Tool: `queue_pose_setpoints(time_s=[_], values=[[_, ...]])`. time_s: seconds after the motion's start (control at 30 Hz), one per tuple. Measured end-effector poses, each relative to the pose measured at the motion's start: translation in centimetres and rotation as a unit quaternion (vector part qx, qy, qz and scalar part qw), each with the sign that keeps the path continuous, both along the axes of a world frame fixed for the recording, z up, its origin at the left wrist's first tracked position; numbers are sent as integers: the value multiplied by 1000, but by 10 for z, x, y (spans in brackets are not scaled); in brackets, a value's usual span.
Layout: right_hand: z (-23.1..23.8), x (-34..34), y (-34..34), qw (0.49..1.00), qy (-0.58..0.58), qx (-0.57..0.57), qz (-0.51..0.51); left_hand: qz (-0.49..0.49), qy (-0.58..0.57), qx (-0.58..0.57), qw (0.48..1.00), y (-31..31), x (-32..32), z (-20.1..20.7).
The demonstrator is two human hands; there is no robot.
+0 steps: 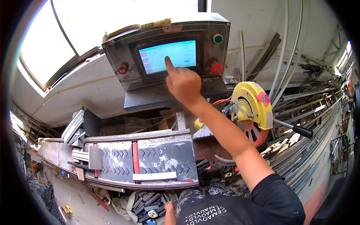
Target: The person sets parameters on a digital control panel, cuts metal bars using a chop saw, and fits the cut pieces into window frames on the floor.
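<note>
My right hand (183, 82) reaches up to the touchscreen (184, 56) of a dark control panel. Its index finger is stretched out with the tip on or just in front of the lit screen; the other fingers are curled and hold nothing. A green button (217, 38) sits at the panel's upper right, a red emergency-stop button (216, 68) below it, and another red button (123, 69) on the left. Down at the lower edge, my left hand (170, 207) hangs beside a sack of metal offcuts (148, 204); its fingers are too small and partly hidden to read.
Below the panel runs a dusty machine bed (165, 159) with red strips and a pale profile bar (155, 176) along its front. Right of my forearm stands a yellow saw guard (252, 105) with a black-handled lever (302, 131). Long metal profiles (300, 157) are stacked at the right.
</note>
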State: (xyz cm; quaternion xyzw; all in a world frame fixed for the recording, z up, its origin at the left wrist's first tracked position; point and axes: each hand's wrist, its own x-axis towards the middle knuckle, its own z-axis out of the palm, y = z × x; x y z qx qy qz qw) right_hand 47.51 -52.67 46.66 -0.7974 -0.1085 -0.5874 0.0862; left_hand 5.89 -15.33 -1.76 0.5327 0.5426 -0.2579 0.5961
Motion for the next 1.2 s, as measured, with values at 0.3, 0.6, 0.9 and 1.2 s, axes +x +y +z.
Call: queue_pose_setpoints(time_s=[0.3,0.6,0.9,1.2], values=[[-1,-31,-54,986,28,-115,122,-2,7,-15,1000,0,4,17],[-3,-24,-62,991,46,-118,46,-42,4,-18,999,4,14,-19],[-9,-30,-71,995,19,-94,23,-108,-14,3,994,-36,64,18],[-9,-42,-63,990,-26,-77,118,-118,-20,-31,992,-25,33,17]])
